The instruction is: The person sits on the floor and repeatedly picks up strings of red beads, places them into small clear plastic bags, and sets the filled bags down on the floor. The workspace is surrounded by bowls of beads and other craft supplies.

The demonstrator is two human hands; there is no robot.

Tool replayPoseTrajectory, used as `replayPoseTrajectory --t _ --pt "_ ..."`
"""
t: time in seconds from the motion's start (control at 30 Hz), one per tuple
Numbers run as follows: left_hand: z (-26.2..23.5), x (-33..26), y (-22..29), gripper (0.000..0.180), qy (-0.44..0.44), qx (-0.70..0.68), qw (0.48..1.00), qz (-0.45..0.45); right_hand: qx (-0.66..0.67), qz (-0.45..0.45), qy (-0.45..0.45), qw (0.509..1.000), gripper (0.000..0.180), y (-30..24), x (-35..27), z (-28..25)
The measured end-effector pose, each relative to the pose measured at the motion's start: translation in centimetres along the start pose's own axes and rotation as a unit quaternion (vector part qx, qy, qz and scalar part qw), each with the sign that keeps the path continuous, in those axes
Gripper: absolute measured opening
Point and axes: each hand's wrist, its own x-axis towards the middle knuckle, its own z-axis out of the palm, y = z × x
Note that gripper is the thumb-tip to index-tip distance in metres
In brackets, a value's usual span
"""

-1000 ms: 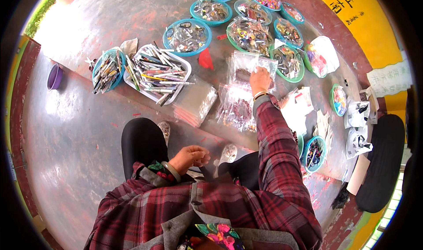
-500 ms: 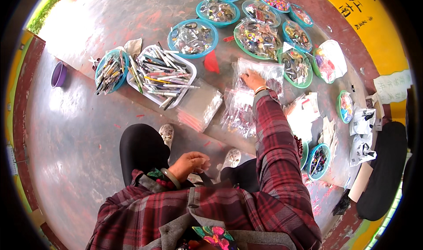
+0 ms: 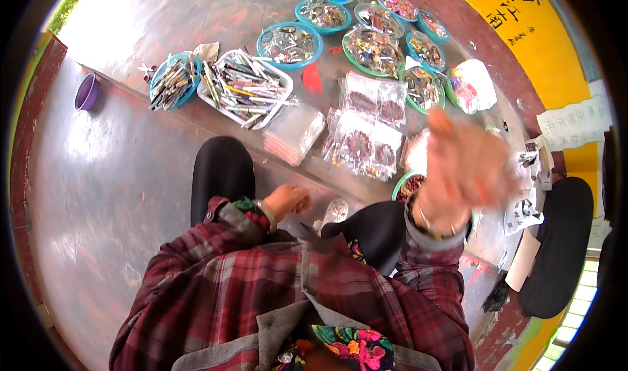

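Observation:
My left hand rests over my lap near my knee, its fingers curled in; whether anything is inside them is hidden. My right hand is raised high at the right and smeared by motion, so its fingers and any content cannot be read. It partly covers a green basin of dark red beads. Left of it on the floor lie clear plastic bags with dark red beaded bracelets inside. Beside those sits a stack of flat clear bags with a pinkish lower end.
A white tray of pens and a blue basin of pens stand ahead to the left. Several basins of packaged trinkets, such as a blue one, fill the far side. A purple bucket stands far left, white plastic bags at right.
My right hand has left the bracelet bags and swung right and toward me, rising. My left hand stays curled over my lap. The view has shifted slightly.

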Motion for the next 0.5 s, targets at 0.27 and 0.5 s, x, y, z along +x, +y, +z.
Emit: replayPoseTrajectory --t 0.27,0.5 --pt "1.3 0.8 -1.5 0.034 0.001 0.082 0.996 0.026 0.309 -0.070 -0.133 0.939 0.014 -8.0 -3.1 17.0" --pt "1.3 1.8 -3.3 0.034 -0.018 0.119 0.991 0.063 0.362 0.109 -0.177 0.909 0.014 -11.6 -5.7 20.8"
